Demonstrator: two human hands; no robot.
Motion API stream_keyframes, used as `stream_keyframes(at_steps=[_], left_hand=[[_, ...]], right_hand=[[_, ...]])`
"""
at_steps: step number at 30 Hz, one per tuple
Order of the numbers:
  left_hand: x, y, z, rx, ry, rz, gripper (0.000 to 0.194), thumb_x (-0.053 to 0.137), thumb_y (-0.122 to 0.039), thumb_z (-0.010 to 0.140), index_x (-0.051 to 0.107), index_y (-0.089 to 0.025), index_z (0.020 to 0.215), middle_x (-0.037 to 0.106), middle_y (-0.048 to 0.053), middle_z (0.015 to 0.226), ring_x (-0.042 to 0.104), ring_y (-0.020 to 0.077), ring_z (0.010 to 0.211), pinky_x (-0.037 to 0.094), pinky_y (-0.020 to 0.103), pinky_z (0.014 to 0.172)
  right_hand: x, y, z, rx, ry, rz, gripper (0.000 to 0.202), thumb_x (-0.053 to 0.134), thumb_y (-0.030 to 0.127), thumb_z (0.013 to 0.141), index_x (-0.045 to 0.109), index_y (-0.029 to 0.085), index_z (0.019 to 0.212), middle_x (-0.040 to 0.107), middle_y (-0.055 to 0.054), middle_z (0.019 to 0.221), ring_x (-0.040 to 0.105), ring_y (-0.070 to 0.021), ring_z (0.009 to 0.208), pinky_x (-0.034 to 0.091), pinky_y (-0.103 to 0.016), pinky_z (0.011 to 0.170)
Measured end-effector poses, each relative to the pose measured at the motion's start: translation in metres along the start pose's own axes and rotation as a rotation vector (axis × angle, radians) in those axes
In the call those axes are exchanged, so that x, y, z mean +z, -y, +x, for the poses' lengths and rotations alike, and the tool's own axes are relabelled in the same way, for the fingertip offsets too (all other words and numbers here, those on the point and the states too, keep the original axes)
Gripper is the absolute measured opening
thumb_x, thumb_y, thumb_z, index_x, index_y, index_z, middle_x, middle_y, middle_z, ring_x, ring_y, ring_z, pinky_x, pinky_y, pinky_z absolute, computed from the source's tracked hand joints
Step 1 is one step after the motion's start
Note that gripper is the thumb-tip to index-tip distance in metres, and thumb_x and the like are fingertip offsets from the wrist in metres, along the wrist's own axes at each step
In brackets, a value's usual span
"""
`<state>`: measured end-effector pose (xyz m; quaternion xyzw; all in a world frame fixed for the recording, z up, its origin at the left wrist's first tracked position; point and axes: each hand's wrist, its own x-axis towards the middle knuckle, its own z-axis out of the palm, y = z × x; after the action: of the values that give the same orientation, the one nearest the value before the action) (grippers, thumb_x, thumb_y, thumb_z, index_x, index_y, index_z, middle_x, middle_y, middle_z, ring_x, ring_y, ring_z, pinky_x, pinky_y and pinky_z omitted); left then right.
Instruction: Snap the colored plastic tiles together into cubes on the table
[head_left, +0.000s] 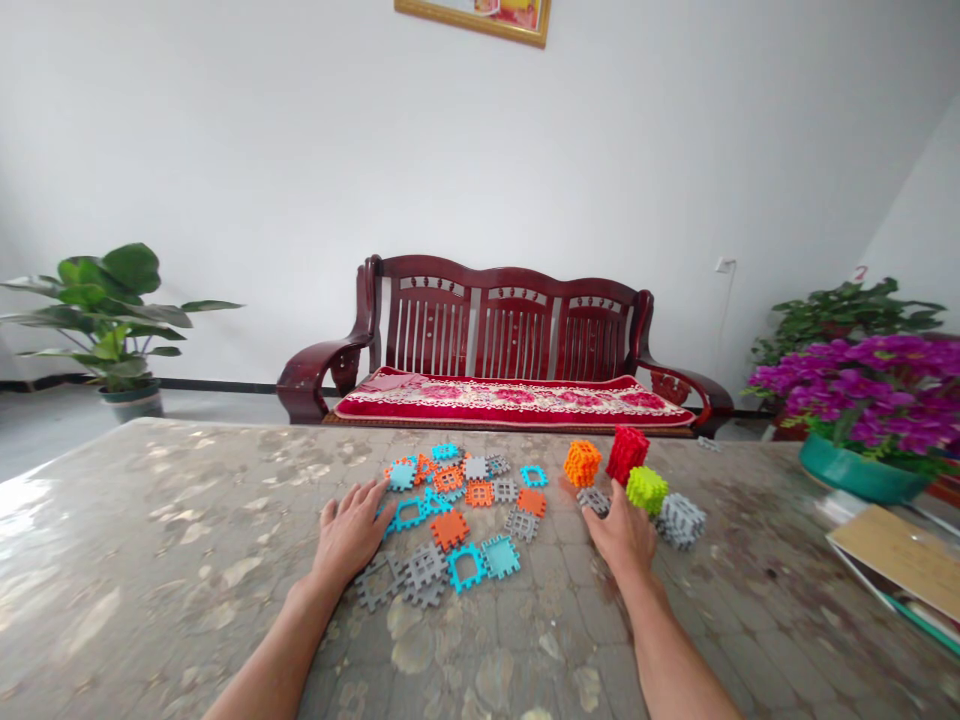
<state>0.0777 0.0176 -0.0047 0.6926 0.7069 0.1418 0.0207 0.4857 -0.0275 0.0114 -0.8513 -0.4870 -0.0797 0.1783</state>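
Note:
Flat square pieces with notched edges, in blue (466,567), orange (449,530) and grey (424,574), lie spread over the middle of the table. My left hand (352,530) rests at their left side, fingers spread, nothing held. My right hand (621,530) is at the right, thumb and forefinger apart beside a small grey piece (594,500); whether it touches the piece is unclear. Just beyond and beside it stand an orange block (583,463), a red block (627,454), a yellow-green block (646,489) and a grey block (682,521).
A patterned cover lies on the table (187,580). At the right are a teal pot (862,472) of purple flowers and a brown folder (904,555) with papers. Past the table stand a wooden bench (517,330) and a potted plant (131,402).

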Motion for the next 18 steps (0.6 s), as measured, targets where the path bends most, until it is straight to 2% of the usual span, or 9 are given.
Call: stream_keyframes(at_steps=[8, 14, 18], left_hand=[[0.001, 0.001, -0.001, 0.004, -0.025, -0.010, 0.048, 0.035, -0.042, 0.098, 0.053, -0.030, 0.140, 0.052, 0.005, 0.151, 0.040, 0.0261, 0.143, 0.023, 0.051, 0.117], [0.006, 0.004, 0.001, 0.016, -0.049, -0.021, 0.049, 0.034, -0.043, 0.098, 0.054, -0.028, 0.140, 0.052, 0.006, 0.151, 0.040, 0.0266, 0.142, 0.022, 0.051, 0.117], [0.005, 0.004, 0.001, 0.015, -0.039, -0.016, 0.049, 0.035, -0.043, 0.098, 0.054, -0.028, 0.140, 0.052, 0.007, 0.151, 0.041, 0.0265, 0.142, 0.023, 0.051, 0.117]], right_hand=[[-0.006, -0.008, 0.002, 0.023, -0.066, 0.130, 0.065, 0.053, 0.044, 0.086, 0.048, 0.013, 0.142, 0.067, -0.014, 0.127, 0.062, -0.0298, 0.111, 0.046, -0.037, 0.092], [-0.008, -0.016, 0.004, -0.049, 0.063, 0.062, 0.061, 0.057, 0.039, 0.082, 0.052, 0.019, 0.140, 0.069, -0.010, 0.125, 0.063, -0.0292, 0.112, 0.046, -0.037, 0.092], [-0.004, -0.014, 0.003, -0.076, 0.065, 0.025, 0.060, 0.058, 0.036, 0.082, 0.052, 0.019, 0.140, 0.065, -0.011, 0.132, 0.062, -0.0280, 0.115, 0.045, -0.035, 0.095]])
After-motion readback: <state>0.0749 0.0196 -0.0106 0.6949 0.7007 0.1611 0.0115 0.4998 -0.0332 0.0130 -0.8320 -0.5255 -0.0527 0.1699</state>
